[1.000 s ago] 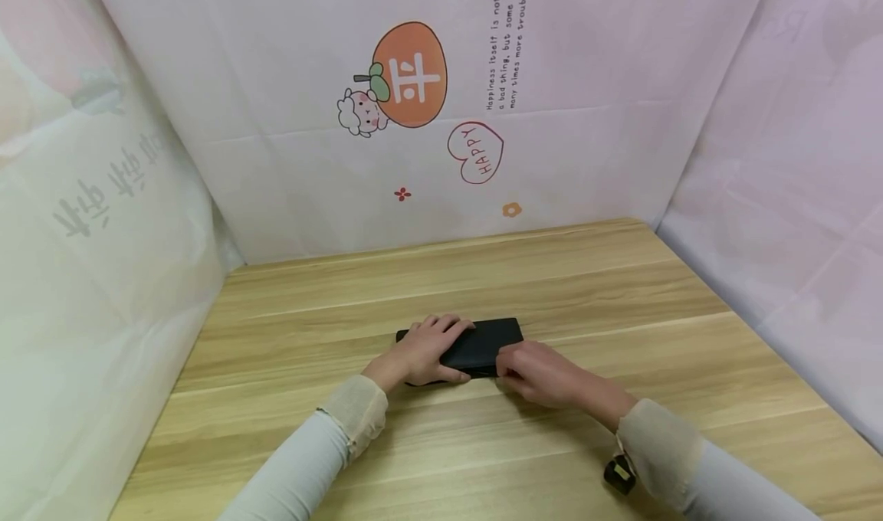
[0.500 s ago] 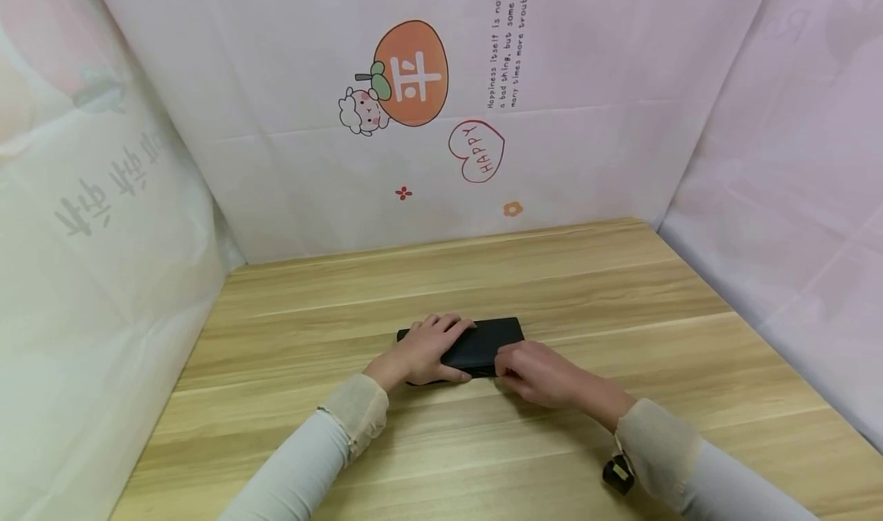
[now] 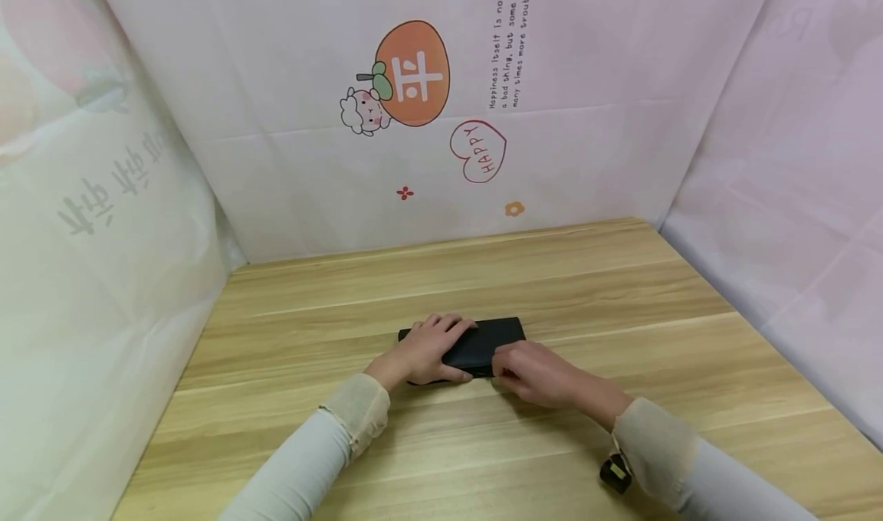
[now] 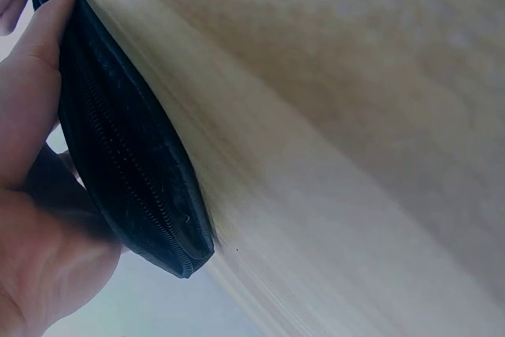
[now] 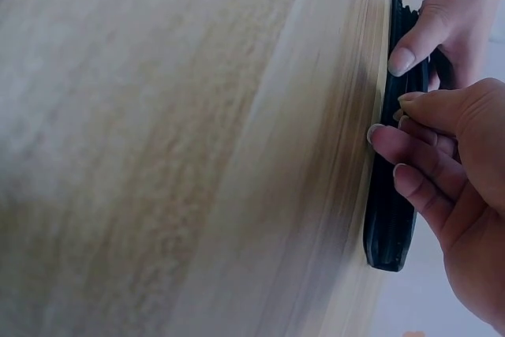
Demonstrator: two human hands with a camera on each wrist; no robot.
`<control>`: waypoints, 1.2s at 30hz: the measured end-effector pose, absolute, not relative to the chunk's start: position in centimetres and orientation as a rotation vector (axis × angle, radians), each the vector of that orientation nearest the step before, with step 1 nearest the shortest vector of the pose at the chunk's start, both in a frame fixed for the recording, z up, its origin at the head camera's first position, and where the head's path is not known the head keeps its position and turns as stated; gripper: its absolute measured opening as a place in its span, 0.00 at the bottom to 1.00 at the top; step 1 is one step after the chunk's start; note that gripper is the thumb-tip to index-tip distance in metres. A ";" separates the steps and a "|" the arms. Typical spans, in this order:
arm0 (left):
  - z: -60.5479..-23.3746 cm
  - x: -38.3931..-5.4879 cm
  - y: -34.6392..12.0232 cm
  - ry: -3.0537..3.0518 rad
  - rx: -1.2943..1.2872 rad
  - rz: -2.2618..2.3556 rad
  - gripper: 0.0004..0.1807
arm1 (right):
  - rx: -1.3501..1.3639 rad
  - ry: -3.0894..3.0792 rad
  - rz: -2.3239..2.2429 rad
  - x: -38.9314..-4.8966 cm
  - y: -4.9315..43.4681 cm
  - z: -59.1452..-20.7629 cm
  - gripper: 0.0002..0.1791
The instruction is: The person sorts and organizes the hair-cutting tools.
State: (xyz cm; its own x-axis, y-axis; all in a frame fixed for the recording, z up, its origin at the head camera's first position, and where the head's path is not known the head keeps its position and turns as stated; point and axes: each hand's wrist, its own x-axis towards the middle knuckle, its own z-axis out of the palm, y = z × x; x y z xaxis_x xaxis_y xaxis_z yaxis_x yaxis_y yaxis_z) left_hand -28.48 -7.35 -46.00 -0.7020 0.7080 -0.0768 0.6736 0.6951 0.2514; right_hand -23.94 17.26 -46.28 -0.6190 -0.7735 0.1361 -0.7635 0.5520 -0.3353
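A flat black zip wallet point(image 3: 483, 346) lies on the wooden table. My left hand point(image 3: 429, 350) holds it down, fingers spread over the top and thumb along the near edge. At the right part of that same edge, my right hand point(image 3: 534, 371) is curled in. The right wrist view shows its thumb and index finger pinching a small zipper pull point(image 5: 398, 114), which they mostly cover. Parted zipper teeth point(image 4: 134, 175) run along the wallet's left part in the left wrist view, beyond the left thumb point(image 4: 47, 29).
The light wood table point(image 3: 331, 291) is bounded by a printed white cloth point(image 3: 303, 191) at the back and plain-looking cloth at both sides. A small black device point(image 3: 615, 473) hangs below the right cuff.
My right hand has shifted slightly left along the wallet's near edge. The left hand keeps its place on the wallet.
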 end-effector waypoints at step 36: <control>-46.1 -28.5 -7.4 2.749 1.141 0.280 0.48 | -1.371 2.744 -0.536 -24.5 16.3 -46.3 0.13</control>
State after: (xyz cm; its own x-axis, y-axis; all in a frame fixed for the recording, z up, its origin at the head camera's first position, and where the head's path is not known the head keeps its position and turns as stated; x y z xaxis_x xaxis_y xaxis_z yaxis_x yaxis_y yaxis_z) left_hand -28.55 -7.43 -46.07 -0.6988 0.7121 -0.0676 0.6838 0.6928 0.2291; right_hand -24.47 16.26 -46.30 -0.6121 -0.7805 0.1274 -0.7710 0.5531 -0.3157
